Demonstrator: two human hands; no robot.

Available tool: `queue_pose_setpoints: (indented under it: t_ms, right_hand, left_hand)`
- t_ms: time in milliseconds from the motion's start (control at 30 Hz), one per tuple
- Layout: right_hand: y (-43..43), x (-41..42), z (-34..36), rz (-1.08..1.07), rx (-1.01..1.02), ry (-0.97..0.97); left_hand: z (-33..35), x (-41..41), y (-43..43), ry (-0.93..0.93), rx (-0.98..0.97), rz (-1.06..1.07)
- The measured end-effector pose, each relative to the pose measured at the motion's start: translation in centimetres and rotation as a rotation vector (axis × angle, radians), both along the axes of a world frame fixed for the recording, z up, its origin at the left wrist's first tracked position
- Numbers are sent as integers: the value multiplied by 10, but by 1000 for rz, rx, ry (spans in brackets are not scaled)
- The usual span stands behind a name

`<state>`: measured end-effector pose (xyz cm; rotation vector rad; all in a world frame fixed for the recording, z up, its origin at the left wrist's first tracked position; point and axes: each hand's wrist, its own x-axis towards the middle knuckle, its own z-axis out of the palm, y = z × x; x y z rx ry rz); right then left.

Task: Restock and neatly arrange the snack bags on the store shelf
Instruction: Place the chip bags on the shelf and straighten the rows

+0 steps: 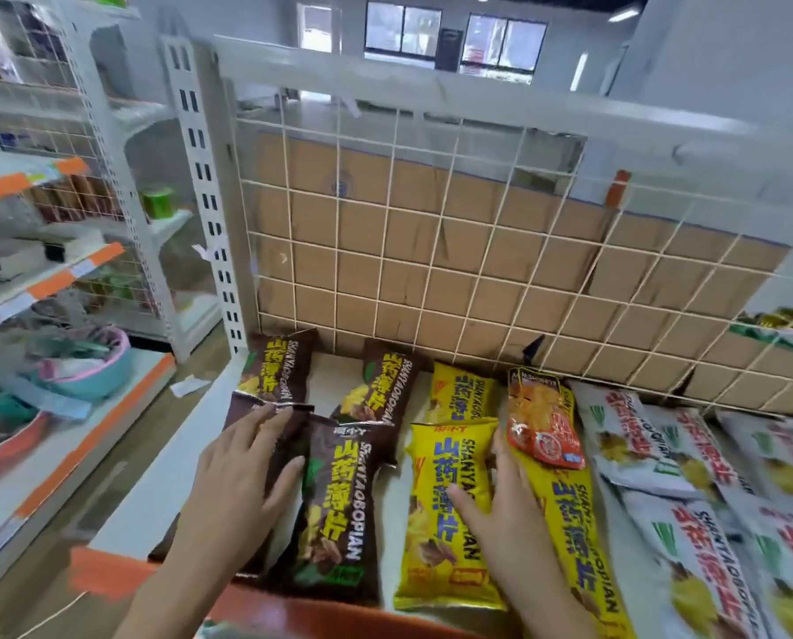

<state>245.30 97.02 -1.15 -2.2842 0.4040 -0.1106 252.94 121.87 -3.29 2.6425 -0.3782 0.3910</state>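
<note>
Left hand (pixel 242 472): flat, fingers straight, pressing the leftmost brown snack bag (pixel 243 404).
Right hand (pixel 500 505): unclenched, thumb on the front yellow snack bag (pixel 436 537).
Handling: probably light, puffy and slick; nudge edges or pinch end seals.
Shelf (pixel 123 514): bags lie flat in rows.

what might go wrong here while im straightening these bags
1. The left hand presses a brown bag lying near the front edge of the shelf; a sideways push may slide it off.
2. The right hand sits beside the orange bag lying across a yellow bag; a nudge may skew it.
</note>
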Motion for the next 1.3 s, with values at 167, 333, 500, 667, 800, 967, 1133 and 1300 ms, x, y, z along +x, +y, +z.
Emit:
queue_pose_setpoints:
  t_ms: [167, 333, 500, 667, 800, 967, 1133, 1300]
  right_hand:
    - [10, -11, 5, -20, -211, 85]
    - [3, -12, 6, -6, -374, 137]
    - [-22, -16, 7, -35, -311, -68]
    - [-81, -1, 14, -175, -312, -127]
    - [-122, 31, 15, -203, -357, -51]
    - [-134, 67, 14, -178, -493, 137]
    - [-137, 77, 11, -167, -421, 181]
    - [-149, 81, 8, -121, -16, 89]
  left_hand:
    - [0, 6, -11, 8, 6, -83]
    - [5, 6, -34, -18, 5, -141]
    - [6, 8, -57, -34, 20, -223]
    - [4, 14, -80, -16, 44, -228]
    - [6, 21, -99, -21, 61, -241]
    - [9, 23, -118, -19, 61, -240]
    - [14, 23, -135, -13, 63, -237]
    - [17, 26, -154, 2, 97, -243]
